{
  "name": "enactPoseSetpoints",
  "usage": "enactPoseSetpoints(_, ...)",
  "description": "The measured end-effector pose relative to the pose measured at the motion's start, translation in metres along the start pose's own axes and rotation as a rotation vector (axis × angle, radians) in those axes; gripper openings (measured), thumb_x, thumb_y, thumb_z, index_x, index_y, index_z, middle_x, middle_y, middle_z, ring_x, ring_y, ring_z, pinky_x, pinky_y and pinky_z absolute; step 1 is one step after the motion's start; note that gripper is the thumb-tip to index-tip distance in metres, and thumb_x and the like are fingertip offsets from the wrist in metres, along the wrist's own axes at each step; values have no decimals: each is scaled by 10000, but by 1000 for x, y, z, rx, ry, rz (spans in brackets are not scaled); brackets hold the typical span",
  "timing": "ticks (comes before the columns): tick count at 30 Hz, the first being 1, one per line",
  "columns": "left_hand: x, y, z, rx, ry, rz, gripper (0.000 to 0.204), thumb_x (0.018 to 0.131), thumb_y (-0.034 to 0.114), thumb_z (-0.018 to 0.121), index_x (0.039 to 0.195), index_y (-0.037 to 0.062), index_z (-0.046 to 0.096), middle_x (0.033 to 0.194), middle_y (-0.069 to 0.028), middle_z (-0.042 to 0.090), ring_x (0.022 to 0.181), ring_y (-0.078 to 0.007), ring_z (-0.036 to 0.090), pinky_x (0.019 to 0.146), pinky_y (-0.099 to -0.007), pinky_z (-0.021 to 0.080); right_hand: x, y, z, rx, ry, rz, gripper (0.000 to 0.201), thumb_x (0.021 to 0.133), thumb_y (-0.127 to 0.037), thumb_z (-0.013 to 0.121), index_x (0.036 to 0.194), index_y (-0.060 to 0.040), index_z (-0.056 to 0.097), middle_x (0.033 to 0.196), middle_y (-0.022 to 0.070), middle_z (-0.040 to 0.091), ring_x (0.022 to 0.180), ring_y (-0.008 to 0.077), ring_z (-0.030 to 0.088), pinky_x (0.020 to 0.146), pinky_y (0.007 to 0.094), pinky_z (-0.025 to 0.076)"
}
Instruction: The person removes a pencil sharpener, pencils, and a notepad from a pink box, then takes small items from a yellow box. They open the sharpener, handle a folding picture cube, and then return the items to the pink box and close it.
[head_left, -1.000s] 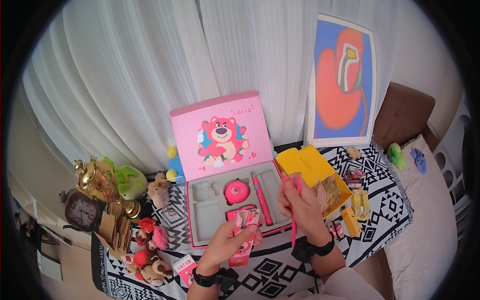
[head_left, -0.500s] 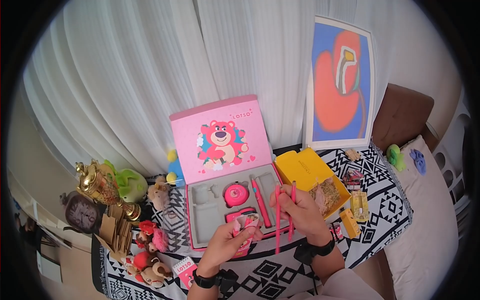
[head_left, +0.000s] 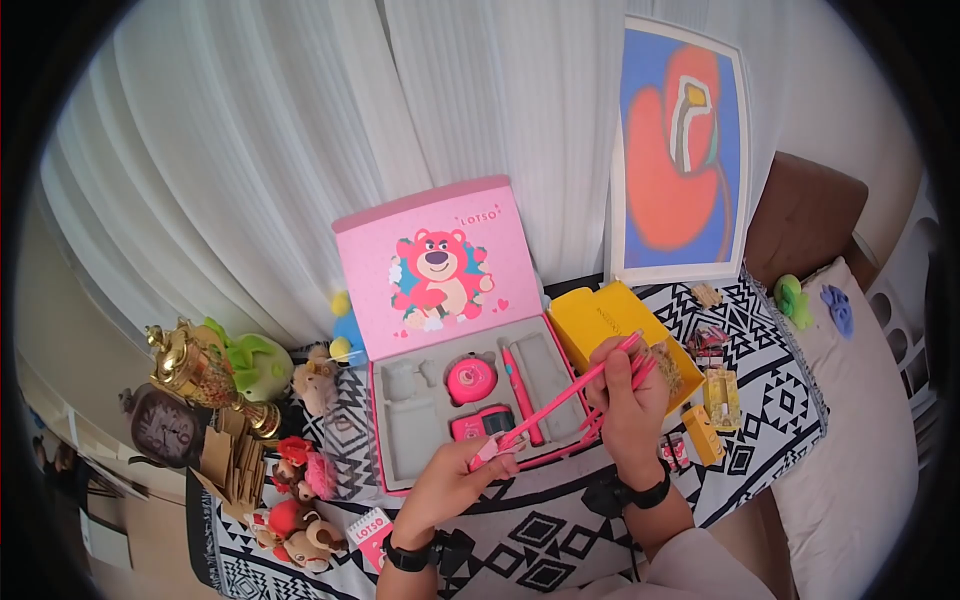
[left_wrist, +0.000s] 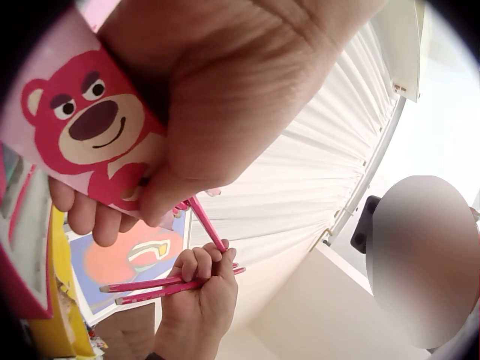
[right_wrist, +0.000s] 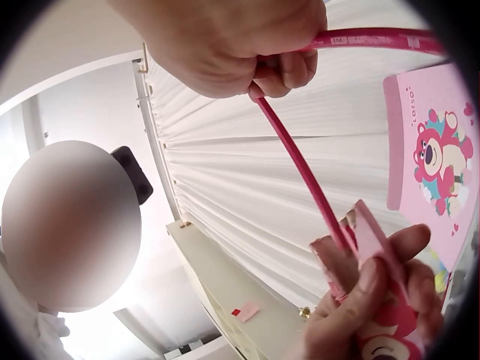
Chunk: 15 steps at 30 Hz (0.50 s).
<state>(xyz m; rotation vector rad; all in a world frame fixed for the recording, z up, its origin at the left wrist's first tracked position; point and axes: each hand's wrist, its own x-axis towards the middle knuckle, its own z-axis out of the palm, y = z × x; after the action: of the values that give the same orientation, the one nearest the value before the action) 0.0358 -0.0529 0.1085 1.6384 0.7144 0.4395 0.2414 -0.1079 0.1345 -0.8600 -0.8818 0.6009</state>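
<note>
My left hand (head_left: 450,490) grips a small pink pencil box (left_wrist: 90,124) with a red bear on its front; the box's torn top end is open. In the head view the hand covers most of it. With my right hand (head_left: 634,420) I pinch one pink pencil (head_left: 560,402), whose far end is at the box's opening. Two more pink pencils (left_wrist: 142,287) lie across the same palm. Just beyond both hands is the open pink gift box (head_left: 408,445) with a grey insert, holding a round pink item (head_left: 471,380) and a slim pink stick (head_left: 522,395).
A yellow box (head_left: 600,310) with straw-like filling stands right of the gift box, small packets (head_left: 720,392) beside it. At left are a gold trophy (head_left: 190,365), a dark clock (head_left: 165,430), cardboard pieces (head_left: 235,460) and plush toys (head_left: 300,525). A framed picture (head_left: 675,160) leans behind.
My right hand has turned and risen slightly, and a pencil now spans to the pencil box. The pencil box has tilted in my left hand, which stays in about the same place.
</note>
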Motion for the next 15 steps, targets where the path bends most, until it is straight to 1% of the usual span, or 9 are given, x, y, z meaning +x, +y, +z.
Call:
enactPoseSetpoints(2,2,-10,0,10,-30,30,146,953,118,584,934,-10,651,793,-21,653,751,-96,617,676,-236,491,0,0,-1,-4,2,-11,203,1010,-211,496,980,-22,564,664,-43,451,518,28,358,480,181,283)
enactPoseSetpoints(5,1,-8,2,-41,-79,26,151,959,126,576,969,-9,643,805,-24,651,756,-95,616,684,-242,496,0,-7,-2,-231,-139,13,202,993,-204,529,982,-8,579,695,-9,513,560,40,445,507,188,351)
enactPoseSetpoints(7,-1,-2,3,-103,-96,-9,157,963,133,572,988,-7,638,813,-24,650,760,-94,617,692,-246,497,2,-10,1,-461,-440,-33,185,951,-175,588,1013,-1,589,739,32,564,631,48,520,556,210,409)
enactPoseSetpoints(8,-2,0,3,-138,-103,-19,168,967,138,565,1011,-9,633,813,-27,650,761,-95,617,696,-246,498,3,-6,2,-461,-439,-33,185,951,-175,588,1013,-1,589,739,32,564,631,48,520,556,210,409)
enactPoseSetpoints(10,-2,0,5,-170,-111,-30,181,971,144,559,1034,-11,627,813,-30,649,761,-96,618,700,-247,499,4,6,4,-645,-679,-108,160,901,-92,617,1046,-28,635,769,29,612,681,77,577,637,228,465)
enactPoseSetpoints(12,-1,0,6,-354,-130,-15,258,964,133,571,1130,-63,597,830,-85,666,782,-159,651,722,-278,524,4,4,7,-624,-660,-3,202,888,-79,626,1086,-39,639,777,38,612,682,84,575,644,233,463)
enactPoseSetpoints(13,-1,2,5,-352,-128,-15,258,964,133,571,1130,-63,597,830,-85,666,782,-159,651,722,-278,524,3,2,9,-604,-640,104,251,876,-66,635,1127,-51,643,785,48,611,683,90,572,651,239,462)
enactPoseSetpoints(14,-3,6,5,-392,-114,-28,253,966,136,565,1119,-63,598,829,-90,667,782,-168,654,722,-284,526,4,-5,10,-602,-642,103,251,876,-66,635,1127,-51,643,785,48,611,683,90,572,651,239,462)
enactPoseSetpoints(15,-3,8,4,-432,-101,-40,250,968,139,560,1108,-64,599,829,-95,668,782,-177,657,722,-291,529,5,-14,10,-535,-573,196,258,887,-99,636,1141,-57,637,815,74,622,696,136,579,649,262,463)
